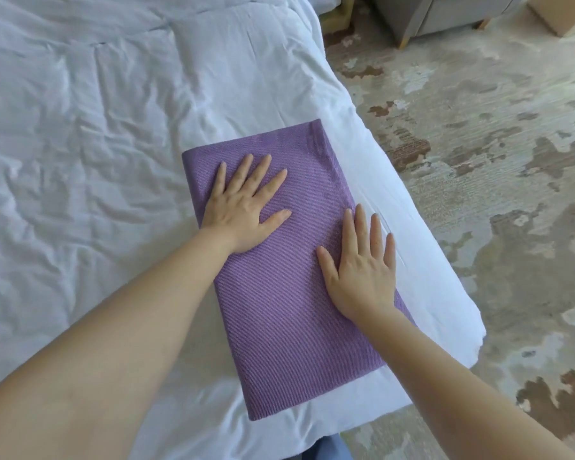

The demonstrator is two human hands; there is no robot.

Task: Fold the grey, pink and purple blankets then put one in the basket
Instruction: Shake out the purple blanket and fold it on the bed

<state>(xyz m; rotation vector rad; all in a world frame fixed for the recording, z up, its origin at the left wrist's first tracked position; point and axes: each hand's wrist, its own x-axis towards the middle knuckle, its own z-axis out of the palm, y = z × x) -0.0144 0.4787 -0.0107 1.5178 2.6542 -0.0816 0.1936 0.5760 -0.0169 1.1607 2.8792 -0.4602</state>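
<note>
The purple blanket [289, 313] lies folded into a long rectangle near the right corner of the white bed [80, 161]. My left hand [246, 207] presses flat on its far left part, fingers spread and straight. My right hand [362, 270] lies flat on its right edge, fingers straight, fingertips reaching the blanket's border. Neither hand grips the cloth. No grey blanket, pink blanket or basket is in view.
The bed's rumpled white duvet fills the left and far side. To the right lies a patterned beige and brown carpet [495, 194]. A grey sofa [429, 14] and a cardboard box [558, 11] stand at the far right.
</note>
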